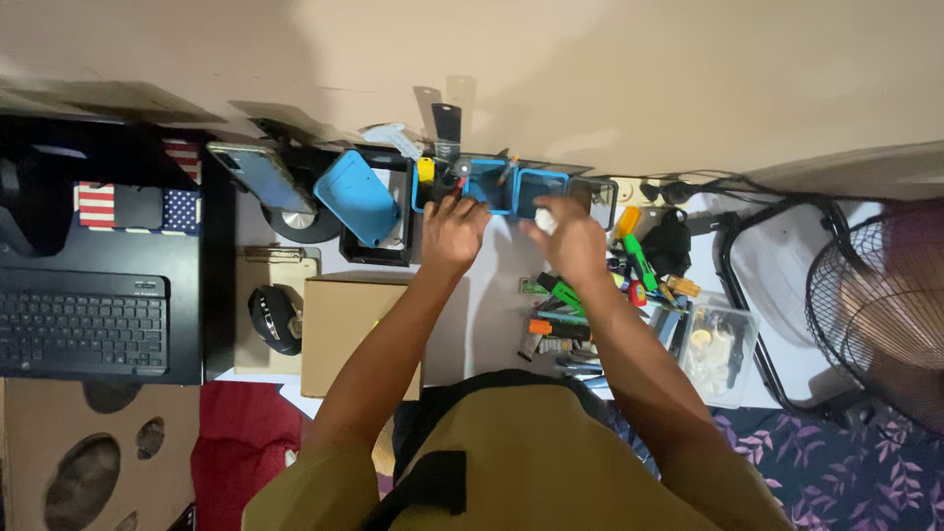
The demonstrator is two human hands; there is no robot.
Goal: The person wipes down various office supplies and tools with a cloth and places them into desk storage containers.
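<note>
Right hand [573, 236]: fingers curled around a small white object [544, 222], held just in front of the blue organizer [492, 187]. Left hand [452, 234]: fingertips at the organizer's left compartment, touching a pen with a red tip [459, 182]; whether it is pinched cannot be told.

Nearest the person: a cardboard box [339, 329] beside the left forearm. Beside the right forearm, a loose pile of markers [565, 315], among them a green highlighter [639, 261], and a clear plastic tub [721, 349] of small items.

Left of the box: a black mouse [275, 318] on a clipboard [278, 270], then a black keyboard [84, 329].

Farther back, toward the wall: a tilted blue lid [356, 197] on a black frame [379, 251], and a phone [258, 172] leaning on a round stand.

At the right edge, a black fan [880, 305].
</note>
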